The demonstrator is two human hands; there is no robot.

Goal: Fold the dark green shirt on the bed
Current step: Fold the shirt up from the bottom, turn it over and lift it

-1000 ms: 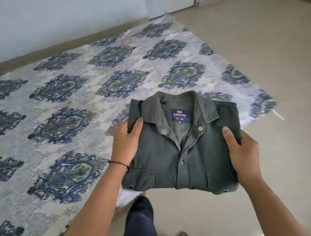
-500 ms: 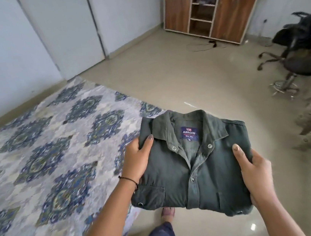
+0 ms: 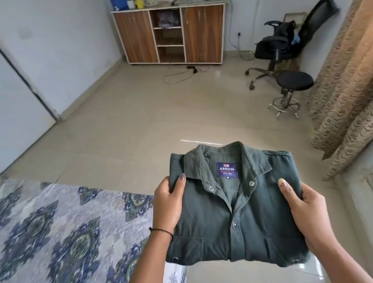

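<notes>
The head-worn camera looks forward and down, close over the shirt (image 3: pixel 233 211) at six o'clock, cabinet (image 3: pixel 201 33) far at twelve, bed (image 3: pixel 51 244) at eight.

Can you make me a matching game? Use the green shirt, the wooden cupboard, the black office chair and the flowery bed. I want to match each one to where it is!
Things:
1. green shirt
2. wooden cupboard
3. black office chair
4. flowery bed

Places:
A. against the far wall
B. low on the left
C. gripped by the left hand and right hand
D. by the curtain on the right

Pairs: 1-C, 2-A, 3-D, 4-B
</notes>
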